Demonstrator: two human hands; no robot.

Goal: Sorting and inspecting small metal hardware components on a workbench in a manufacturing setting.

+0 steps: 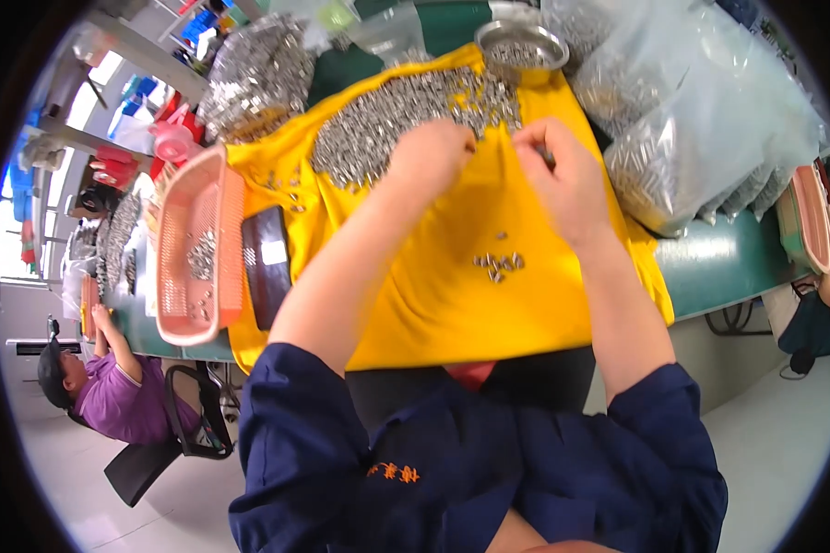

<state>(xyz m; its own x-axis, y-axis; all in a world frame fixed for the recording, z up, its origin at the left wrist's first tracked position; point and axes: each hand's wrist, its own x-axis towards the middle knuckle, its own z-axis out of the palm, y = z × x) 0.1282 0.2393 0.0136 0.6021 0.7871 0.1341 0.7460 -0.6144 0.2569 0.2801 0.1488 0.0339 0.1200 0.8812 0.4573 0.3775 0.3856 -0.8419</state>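
A large heap of small shiny metal parts [378, 124] lies on a yellow cloth [433, 304]. At the heap's near right edge is my left hand [429, 161], its fingers curled closed; a dark bit shows at the fingertips, too small to name. My right hand [570, 189] is a short way to the right, thumb and forefinger pinched together. A small dark metal part [550, 159] shows within its curled fingers. Nearer to me, several loose metal parts [498, 264] sit in a small cluster on the cloth.
A pink plastic basket [233, 267] with some metal parts stands left, beside a dark flat phone-like object [266, 267]. A metal bowl of parts [523, 51] is at the back. Filled clear bags [655, 175] crowd the right. A person in purple [124, 392] sits far left.
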